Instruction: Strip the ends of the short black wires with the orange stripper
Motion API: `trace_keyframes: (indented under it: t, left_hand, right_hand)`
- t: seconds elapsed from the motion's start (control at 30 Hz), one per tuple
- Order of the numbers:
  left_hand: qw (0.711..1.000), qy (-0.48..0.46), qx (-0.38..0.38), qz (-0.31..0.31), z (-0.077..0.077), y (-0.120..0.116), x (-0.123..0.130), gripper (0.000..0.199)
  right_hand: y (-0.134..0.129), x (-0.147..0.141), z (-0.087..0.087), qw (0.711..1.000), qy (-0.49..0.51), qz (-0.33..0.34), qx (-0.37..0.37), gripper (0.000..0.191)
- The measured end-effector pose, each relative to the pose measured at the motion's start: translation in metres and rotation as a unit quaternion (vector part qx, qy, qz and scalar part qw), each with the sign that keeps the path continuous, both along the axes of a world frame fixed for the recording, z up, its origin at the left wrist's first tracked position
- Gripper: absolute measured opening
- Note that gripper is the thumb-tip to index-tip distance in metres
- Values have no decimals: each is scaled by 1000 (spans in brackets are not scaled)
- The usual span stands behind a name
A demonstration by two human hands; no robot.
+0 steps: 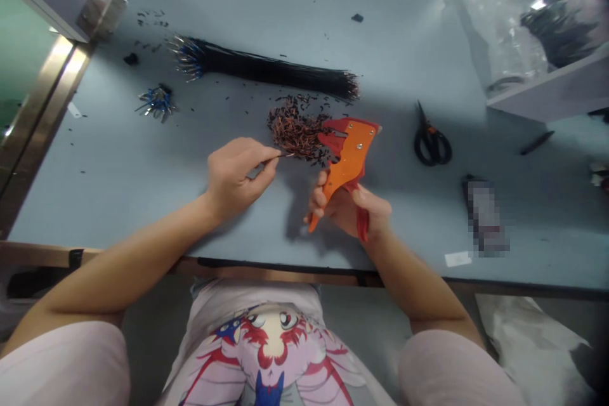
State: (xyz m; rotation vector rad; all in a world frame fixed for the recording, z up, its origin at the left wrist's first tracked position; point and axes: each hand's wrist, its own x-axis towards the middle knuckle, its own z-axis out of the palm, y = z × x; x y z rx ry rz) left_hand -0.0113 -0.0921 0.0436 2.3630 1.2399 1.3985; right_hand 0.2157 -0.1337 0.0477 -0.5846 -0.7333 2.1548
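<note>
My left hand (242, 171) is closed in a pinch on a thin dark wire (286, 155), whose tip points right. Wrapped round the handles of an orange and red wire stripper (353, 151) is my right hand (341, 208). The stripper's jaws face left, apart from the wire tip. Just beyond the wire lies a heap of dark and copper-coloured scraps (295, 130); the jaws overlap its right side. Farther back stretches a long bundle of black wires (271, 70), with blue and metal ends on the left and bare copper-coloured ends on the right.
A small cluster of blue-and-metal pieces (159, 101) lies at the left. Black-handled scissors (432, 144), a blurred-out rectangular object (486, 219) and a white label (457, 259) are on the right. A clear plastic bag (507, 32) stands at the back right beside a grey panel (552, 89).
</note>
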Motion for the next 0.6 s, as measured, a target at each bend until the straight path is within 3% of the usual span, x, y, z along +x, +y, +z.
trace_keyframes:
  t: [0.33,0.6]
  left_hand:
    - [999,-15,29,-23,-1,1,-2,11]
    - [976,133,146,-90,1,-8,0,11]
  right_hand:
    - [-3,-3,1,999,-22,-3,-24,38]
    - [-6,-9,-8,986,-155,-59,28,40]
